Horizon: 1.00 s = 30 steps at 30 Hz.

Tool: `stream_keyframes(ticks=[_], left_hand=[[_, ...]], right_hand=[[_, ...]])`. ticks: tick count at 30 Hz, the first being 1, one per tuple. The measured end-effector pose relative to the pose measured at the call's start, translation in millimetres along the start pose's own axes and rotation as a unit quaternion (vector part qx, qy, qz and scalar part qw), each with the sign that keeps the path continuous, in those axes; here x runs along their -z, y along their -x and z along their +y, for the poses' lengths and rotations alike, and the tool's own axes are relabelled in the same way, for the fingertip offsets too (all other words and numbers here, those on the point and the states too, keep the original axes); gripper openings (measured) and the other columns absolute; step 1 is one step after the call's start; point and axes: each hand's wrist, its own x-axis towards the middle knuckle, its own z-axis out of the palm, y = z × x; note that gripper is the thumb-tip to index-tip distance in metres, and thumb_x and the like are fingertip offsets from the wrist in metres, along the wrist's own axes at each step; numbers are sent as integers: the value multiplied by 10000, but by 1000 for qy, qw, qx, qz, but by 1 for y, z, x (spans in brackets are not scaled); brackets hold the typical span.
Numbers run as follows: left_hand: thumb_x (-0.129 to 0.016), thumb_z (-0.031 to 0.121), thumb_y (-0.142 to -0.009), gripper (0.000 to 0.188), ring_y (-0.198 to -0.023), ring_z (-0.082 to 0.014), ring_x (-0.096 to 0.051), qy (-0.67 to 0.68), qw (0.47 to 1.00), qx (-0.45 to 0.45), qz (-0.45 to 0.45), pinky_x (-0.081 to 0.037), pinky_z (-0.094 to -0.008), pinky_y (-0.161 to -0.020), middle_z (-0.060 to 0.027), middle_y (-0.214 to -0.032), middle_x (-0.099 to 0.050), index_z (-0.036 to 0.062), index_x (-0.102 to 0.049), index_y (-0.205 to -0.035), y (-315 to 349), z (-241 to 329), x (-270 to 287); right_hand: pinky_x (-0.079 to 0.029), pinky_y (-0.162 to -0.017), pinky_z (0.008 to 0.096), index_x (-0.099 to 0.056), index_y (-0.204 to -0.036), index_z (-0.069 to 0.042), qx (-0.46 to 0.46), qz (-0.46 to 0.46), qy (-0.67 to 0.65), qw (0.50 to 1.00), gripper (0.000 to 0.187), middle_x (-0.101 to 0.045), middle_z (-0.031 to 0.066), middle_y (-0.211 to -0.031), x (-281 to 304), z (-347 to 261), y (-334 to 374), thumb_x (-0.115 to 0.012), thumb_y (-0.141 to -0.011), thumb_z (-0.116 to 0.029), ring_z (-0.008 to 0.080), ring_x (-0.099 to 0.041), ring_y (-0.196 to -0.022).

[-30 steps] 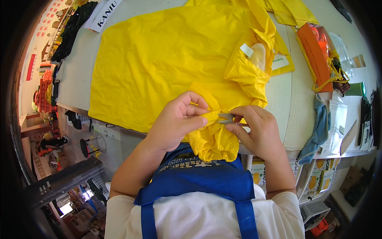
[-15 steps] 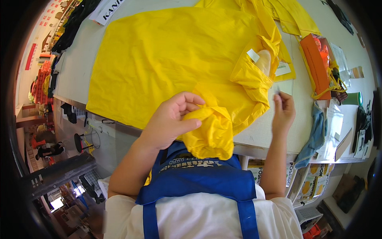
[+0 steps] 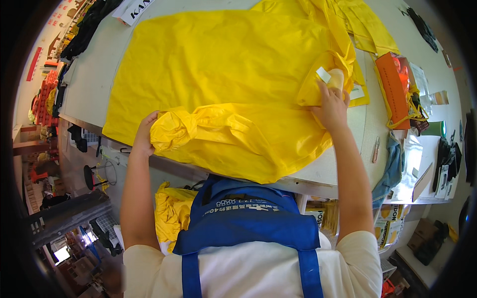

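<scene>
A large yellow raincoat (image 3: 228,64) lies spread over the grey work table (image 3: 94,74). Its near hem hangs over the table's front edge. My left hand (image 3: 144,131) grips a bunched sleeve cuff at the garment's lower left. My right hand (image 3: 330,107) presses on the crumpled collar part at the right, just below a small white label (image 3: 323,74). I wear a blue apron (image 3: 248,218) over a white shirt.
An orange pouch (image 3: 392,89) lies at the table's right, with a green cup (image 3: 435,129), blue cloth (image 3: 392,166) and dark items beyond. More yellow fabric (image 3: 367,25) lies at the far right. Black garments (image 3: 84,30) sit at the far left.
My hands were together at the bunched cuff; now they are wide apart. The left has carried the cuff leftward and the right has moved up to the collar. The sleeve is stretched flat.
</scene>
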Motion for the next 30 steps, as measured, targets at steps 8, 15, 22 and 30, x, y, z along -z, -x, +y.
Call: stream_keyframes(ticks=[8,15,22,30], left_hand=[[-439,185,-927,296,-945,-224,-641,53,991,18,119,-524,-341,-825,-115,-1054,-643,10,-569,-1127,-15,-57,86],[-532,-29,-825,111,-711,-126,-534,-162,984,-75,13,-441,-229,-705,-8,-781,-557,38,-620,-812,-51,-54,96],[-482,-72,-797,219,-750,-103,-511,-105,986,-45,121,-423,-217,-684,-3,-812,-548,45,-608,-933,-84,-36,155],[-701,168,-797,244,-776,-153,-509,-282,920,-153,226,-456,-281,-702,-71,-947,-528,33,-565,-949,-7,-75,54]], right_hand=[[-452,-843,320,-517,-1141,-3,-400,308,178,845,315,-563,158,-1079,18,147,77,-617,-881,-149,239,-553,-953],[-447,-723,354,-610,-1083,-88,96,0,-159,983,346,-587,73,-798,-59,-113,101,-651,-739,-96,257,-574,-783],[-419,-656,372,-662,-1075,-198,223,-74,-51,971,490,-482,42,-663,-74,-101,133,-635,-598,-92,216,-535,-682],[-325,-985,496,-522,-1293,-170,59,-15,-116,991,546,-509,142,-1231,-71,-125,88,-648,-791,-346,362,-447,-1154]])
